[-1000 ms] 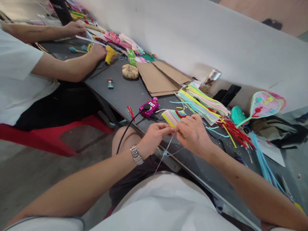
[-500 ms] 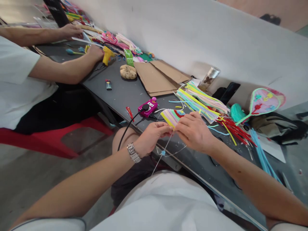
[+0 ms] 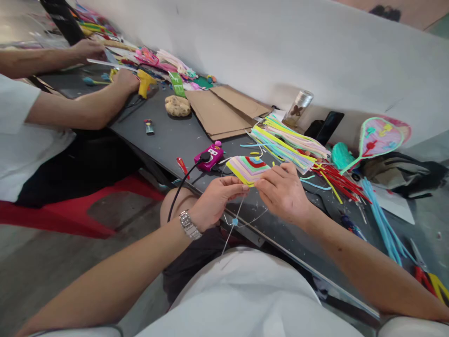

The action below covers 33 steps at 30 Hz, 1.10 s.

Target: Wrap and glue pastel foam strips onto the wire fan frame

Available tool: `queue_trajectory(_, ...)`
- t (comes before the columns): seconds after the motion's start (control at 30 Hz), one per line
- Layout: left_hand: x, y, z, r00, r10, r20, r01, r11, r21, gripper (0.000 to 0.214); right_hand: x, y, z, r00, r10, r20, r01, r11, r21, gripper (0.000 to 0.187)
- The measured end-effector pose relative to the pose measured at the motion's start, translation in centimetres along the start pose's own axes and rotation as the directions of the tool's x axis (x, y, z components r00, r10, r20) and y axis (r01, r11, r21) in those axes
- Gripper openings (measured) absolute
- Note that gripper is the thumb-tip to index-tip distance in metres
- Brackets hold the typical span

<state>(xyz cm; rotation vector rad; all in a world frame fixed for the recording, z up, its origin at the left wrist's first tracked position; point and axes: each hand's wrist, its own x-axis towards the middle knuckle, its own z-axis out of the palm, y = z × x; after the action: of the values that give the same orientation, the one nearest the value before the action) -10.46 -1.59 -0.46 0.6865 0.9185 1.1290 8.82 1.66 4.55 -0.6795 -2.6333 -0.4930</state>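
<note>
A striped panel of pipe cleaners (image 3: 245, 171) in yellow, lilac, green, red and blue is held up over the table edge. My left hand (image 3: 224, 194) pinches its lower yellow corner between thumb and fingers. At the panel's right side my right hand (image 3: 284, 189) has its fingers closed on the edge, which hides that part. Below the hands hang thin pale wires that meet at a small blue hub (image 3: 235, 222). The wires run up behind the panel.
Bundled pipe cleaners (image 3: 284, 140) and red ones (image 3: 347, 182) lie beyond my right hand. A magenta power socket (image 3: 209, 157) with a black cable, a red cutter (image 3: 182, 167) and cardboard (image 3: 217, 112) are nearby. Scissors (image 3: 423, 267) lie at right. A co-worker's hand (image 3: 126, 80) is by a yellow glue gun (image 3: 145, 83).
The right hand has shifted slightly right, and the panel is tilted flatter, showing more of its stripes and pointed lower corner. The camera view has turned a little, bringing the scissors into sight.
</note>
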Motion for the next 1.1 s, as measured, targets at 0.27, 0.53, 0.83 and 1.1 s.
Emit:
queue_trajectory(0.27,0.0,0.1,-0.3,1.0,-0.018,-0.016,0.019,0.999,0.028,0.025,-0.5,0.6,0.3,0.989,0.129,-0.076,-0.118,0.984,0.13,0.015)
queue_trajectory(0.53,-0.3,0.4,-0.5,1.0,-0.031,0.0,0.031,0.999,0.044,0.024,-2.0,2.8,-2.1,0.945,0.326,0.012,-0.273,0.77,0.577,0.008)
queue_trajectory(0.83,-0.8,0.3,0.2,0.998,-0.041,0.039,0.037,0.996,0.08,0.024,-2.8,4.1,-3.1,0.853,0.449,0.265,-0.478,0.468,0.744,0.013)
queue_trajectory(1.1,-0.9,0.1,0.2,0.997,-0.06,0.047,0.056,0.995,0.088,0.021,-3.3,5.3,-1.6,0.851,0.416,0.32,-0.451,0.268,0.851,0.006)
